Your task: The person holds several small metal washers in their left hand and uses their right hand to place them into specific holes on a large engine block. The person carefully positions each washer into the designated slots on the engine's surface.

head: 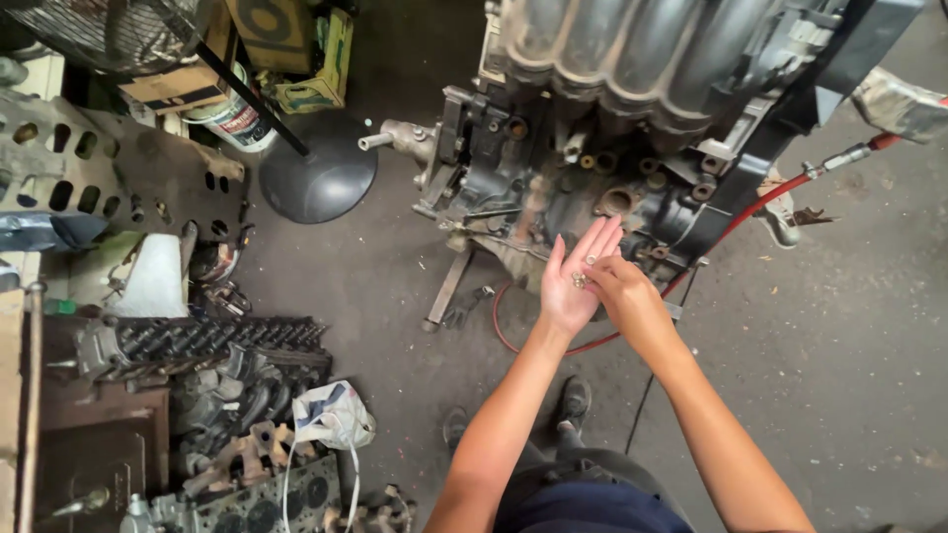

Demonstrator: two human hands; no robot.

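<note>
A: Left hand (571, 281) lies flat, palm up, fingers spread toward the engine block (632, 128). Released, clasping nothing; small metal parts (580, 280) rest loose on the palm.

B: And the right hand (617, 286)?

A: Fingertips pinched down onto those parts, touching them from the right side. It is the nearer grip. Whether one is actually pinched, cannot tell.

B: Orientation of the parts?

A: Too small to read an axis.

Auto workshop: engine block (632, 128), scattered cylinder heads (212, 341)
</note>
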